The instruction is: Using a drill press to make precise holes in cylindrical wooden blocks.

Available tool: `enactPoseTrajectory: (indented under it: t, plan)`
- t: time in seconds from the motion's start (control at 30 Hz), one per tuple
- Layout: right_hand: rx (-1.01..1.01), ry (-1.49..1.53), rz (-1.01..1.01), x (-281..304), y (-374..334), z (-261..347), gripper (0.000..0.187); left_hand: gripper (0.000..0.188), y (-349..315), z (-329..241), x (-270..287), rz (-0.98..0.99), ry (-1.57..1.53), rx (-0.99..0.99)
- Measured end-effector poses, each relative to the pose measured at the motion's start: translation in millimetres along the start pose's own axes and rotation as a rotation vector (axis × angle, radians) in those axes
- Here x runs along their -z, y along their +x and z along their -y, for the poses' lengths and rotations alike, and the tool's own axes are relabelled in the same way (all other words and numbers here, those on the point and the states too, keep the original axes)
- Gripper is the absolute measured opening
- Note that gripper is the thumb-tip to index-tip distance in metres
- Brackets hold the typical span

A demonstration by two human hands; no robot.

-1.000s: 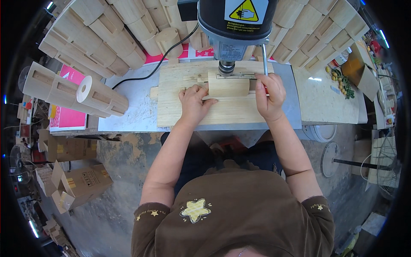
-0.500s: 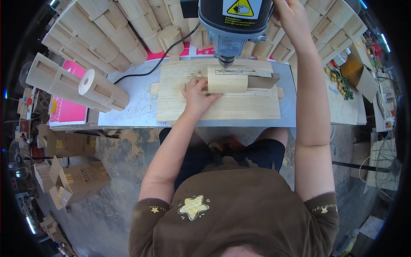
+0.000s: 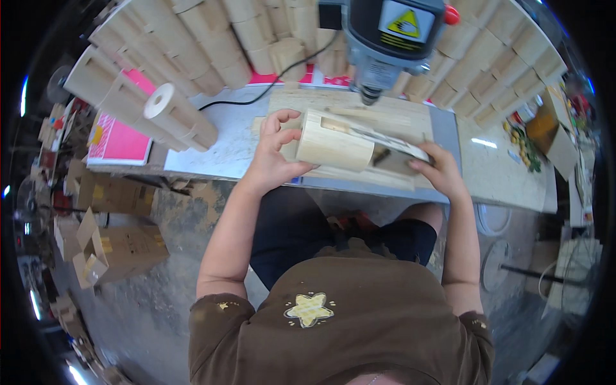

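Observation:
A pale wooden cylinder [image 3: 335,149] with a long slot in its side is held tilted over a flat wooden board [image 3: 391,178]. My left hand [image 3: 273,154] grips its left end, with thumb below and fingers above. Out of its right end sticks a flat grey-brown bar [image 3: 399,160]. My right hand [image 3: 441,170] pinches the outer end of that bar. Just beyond the cylinder stands a drill press [image 3: 385,54], its chuck [image 3: 370,96] pointing down at the board. How far the bar reaches into the cylinder is hidden.
Rows of similar slotted wooden cylinders [image 3: 154,45] are stacked along the back. Two more stacks stand at the left, one with a round hole in its top [image 3: 160,102]. A black cable [image 3: 269,86] crosses the table. Cardboard boxes [image 3: 122,250] sit on the floor at left.
My right hand has come down from the drill press's right side and now holds the bar's end. Cylinder and bar have been lifted and tilted off the board. The view has shifted.

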State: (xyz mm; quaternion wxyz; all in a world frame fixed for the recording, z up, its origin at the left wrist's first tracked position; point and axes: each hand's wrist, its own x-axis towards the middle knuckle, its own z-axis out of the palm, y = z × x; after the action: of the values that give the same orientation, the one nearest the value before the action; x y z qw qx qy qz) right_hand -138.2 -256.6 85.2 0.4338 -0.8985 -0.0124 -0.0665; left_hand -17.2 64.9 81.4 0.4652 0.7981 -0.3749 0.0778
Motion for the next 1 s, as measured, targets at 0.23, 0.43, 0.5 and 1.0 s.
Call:
enactPoseTrajectory:
  t: [0.23, 0.43, 0.5, 1.0]
  plan:
    - [-0.021, 0.123, -0.006, 6, -44, -30, 0.019, 0.034, 16, -59, 148, -0.009, 0.347, -0.120]
    - [-0.162, 0.357, -0.025, 2, -44, -29, 0.019, 0.031, 59, -70, 219, -0.053, 0.772, 0.101]
    - [-0.110, 0.270, -0.050, 1, -43, -31, 0.019, 0.034, 77, -52, 230, -0.037, 0.891, 0.122]
    - [-0.166, 0.300, -0.096, -1, -49, -26, 0.021, 0.038, 105, 1, 259, 0.071, 0.966, 0.435]
